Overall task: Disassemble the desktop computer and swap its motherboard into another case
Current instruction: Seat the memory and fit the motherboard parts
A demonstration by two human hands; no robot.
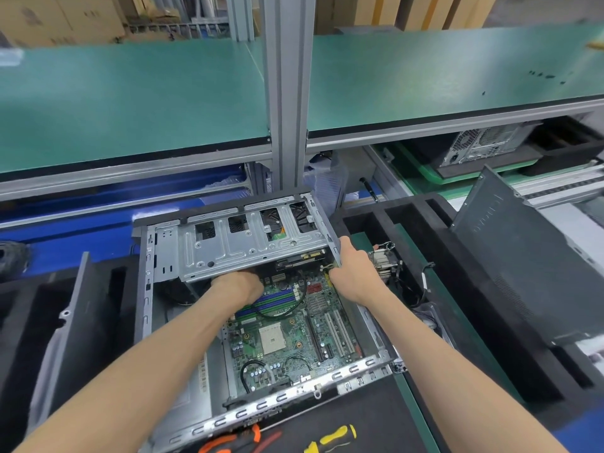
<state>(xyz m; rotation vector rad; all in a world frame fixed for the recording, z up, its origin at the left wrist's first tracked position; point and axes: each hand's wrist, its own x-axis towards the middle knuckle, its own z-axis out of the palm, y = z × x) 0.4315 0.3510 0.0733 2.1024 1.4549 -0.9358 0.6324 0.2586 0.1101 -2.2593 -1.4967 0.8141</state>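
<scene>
Fingers of our left hand [240, 284] vanish under the drive cage [242, 243] at frame centre; grip unreadable. Right hand [351, 268] curls onto the case [145, 289] side rail. Motherboard [287, 325] sits seated inside, lower centre. We judge: free the cables first, brace the case, lift evenly.

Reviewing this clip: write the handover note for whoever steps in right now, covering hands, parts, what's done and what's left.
Left hand reaches under the drive cage; its fingers are hidden, so grip unknown.
Right hand grips the open case at its right wall.
Motherboard is in the case with its CPU socket bare; a heatsink lies outside to the right.
Side panel is off.
Left: free the board, lift it out, move it to another case.
</scene>
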